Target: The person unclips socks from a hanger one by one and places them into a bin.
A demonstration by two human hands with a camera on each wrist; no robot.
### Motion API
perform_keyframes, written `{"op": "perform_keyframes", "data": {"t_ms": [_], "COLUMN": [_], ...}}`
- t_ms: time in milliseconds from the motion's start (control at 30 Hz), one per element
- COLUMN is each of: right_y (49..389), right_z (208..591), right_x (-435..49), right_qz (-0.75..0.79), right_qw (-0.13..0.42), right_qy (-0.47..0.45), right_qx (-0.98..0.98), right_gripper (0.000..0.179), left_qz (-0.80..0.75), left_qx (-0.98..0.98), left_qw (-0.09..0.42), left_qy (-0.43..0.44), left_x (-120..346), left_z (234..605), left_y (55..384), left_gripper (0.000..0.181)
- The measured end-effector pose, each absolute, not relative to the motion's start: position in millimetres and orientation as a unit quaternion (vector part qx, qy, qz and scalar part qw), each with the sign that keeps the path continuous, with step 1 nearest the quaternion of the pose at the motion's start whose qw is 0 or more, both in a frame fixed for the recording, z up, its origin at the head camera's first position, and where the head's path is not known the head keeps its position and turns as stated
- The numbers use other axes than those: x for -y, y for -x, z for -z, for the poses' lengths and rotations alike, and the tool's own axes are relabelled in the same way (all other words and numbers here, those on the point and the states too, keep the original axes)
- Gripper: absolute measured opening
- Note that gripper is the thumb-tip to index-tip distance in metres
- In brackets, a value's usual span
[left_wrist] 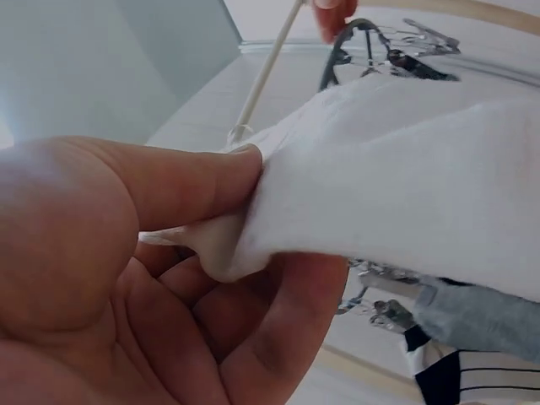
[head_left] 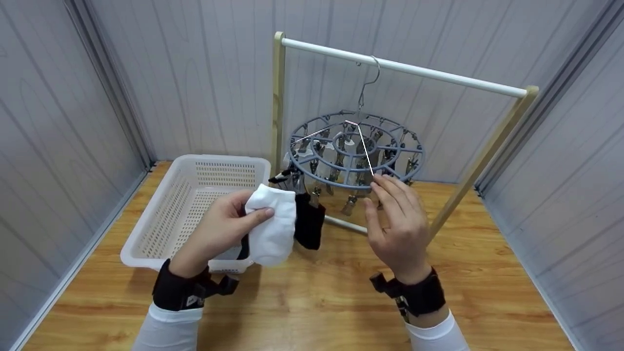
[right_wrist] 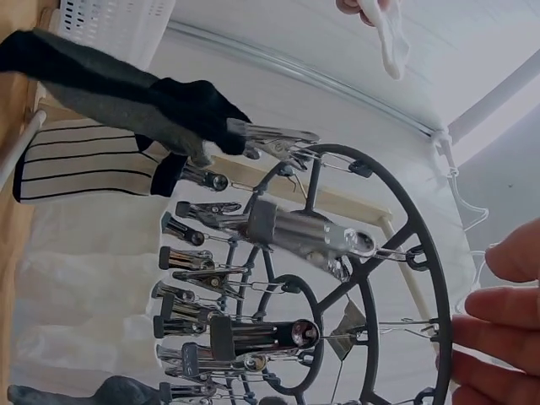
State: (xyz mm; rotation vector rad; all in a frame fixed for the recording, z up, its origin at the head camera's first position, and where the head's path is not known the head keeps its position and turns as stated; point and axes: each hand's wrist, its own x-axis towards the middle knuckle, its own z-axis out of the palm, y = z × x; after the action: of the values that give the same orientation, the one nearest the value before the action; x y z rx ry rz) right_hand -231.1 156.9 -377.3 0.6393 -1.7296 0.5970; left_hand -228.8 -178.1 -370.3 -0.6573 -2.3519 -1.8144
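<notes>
My left hand pinches a white sock between thumb and fingers, in front of the basket's right side. In the left wrist view the thumb presses the sock's fabric against the curled fingers. A round grey clip hanger hangs to the right of the sock. At its near rim is my right hand, fingers fairly straight, the fingertips right at the ring in the right wrist view. Metal clips dangle from the ring. One holds a black-and-grey sock; a striped sock hangs beside it.
The hanger's hook loops over the white bar of a wooden-legged rack. A white perforated basket stands on the wooden table at left, with something dark near its front corner. Pale panels enclose the back and sides.
</notes>
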Motion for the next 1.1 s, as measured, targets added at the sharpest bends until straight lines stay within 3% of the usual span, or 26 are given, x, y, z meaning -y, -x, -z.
{"op": "perform_keyframes", "data": {"t_ms": [400,600,767,1100], "right_y": [228.6,226.8,226.6,225.6], "right_z": [374.9,374.2,374.8,374.9], "right_x": [-164.0,-165.5,-165.0,-164.1], "right_qz": [-0.261,-0.264,-0.265,-0.26], "right_qw": [0.549,0.547,0.549,0.549], "right_qy": [-0.245,-0.241,-0.243,-0.236], "right_qx": [0.755,0.757,0.755,0.759], "right_gripper": [0.028,0.028,0.029,0.029], "left_qz": [0.575,0.559,0.507,0.532], "left_qx": [0.801,0.818,0.854,0.834], "left_qw": [0.114,0.101,0.055,-0.105], "left_qy": [0.122,0.093,0.101,0.103], "left_x": [206.8,224.9,236.6,244.1], "left_z": [368.9,374.4,378.8,397.8], "left_y": [236.5,249.9,262.2,282.8], "left_gripper": [0.031,0.031,0.027,0.032]}}
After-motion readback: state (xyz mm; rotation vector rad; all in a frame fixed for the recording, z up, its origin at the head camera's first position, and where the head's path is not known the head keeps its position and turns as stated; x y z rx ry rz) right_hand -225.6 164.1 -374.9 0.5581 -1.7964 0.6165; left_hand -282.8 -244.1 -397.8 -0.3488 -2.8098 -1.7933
